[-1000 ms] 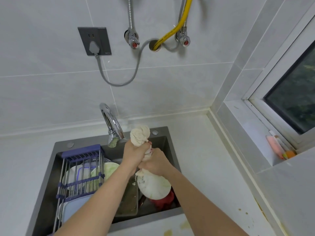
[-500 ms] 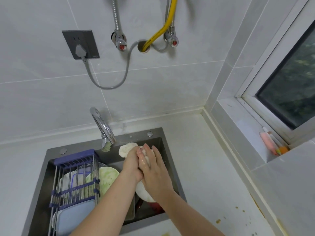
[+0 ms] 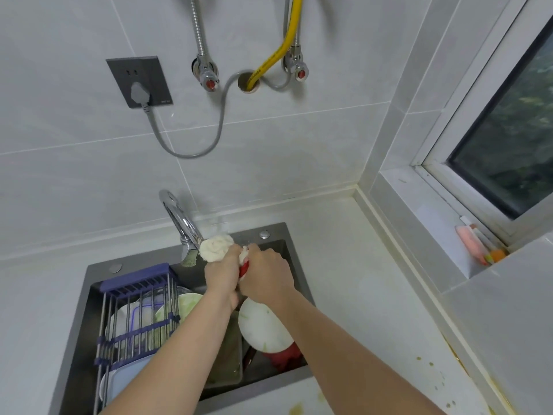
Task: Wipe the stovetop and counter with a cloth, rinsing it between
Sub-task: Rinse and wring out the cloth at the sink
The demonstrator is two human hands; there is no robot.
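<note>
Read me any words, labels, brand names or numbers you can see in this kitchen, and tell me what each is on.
Nothing here can be read for certain.
Yellow hose: dark print runs along it, too small and blurred to read.
Wall socket: a small pale mark at its lower right corner, too small to read.
Red valve caps: no lettering can be made out.
</note>
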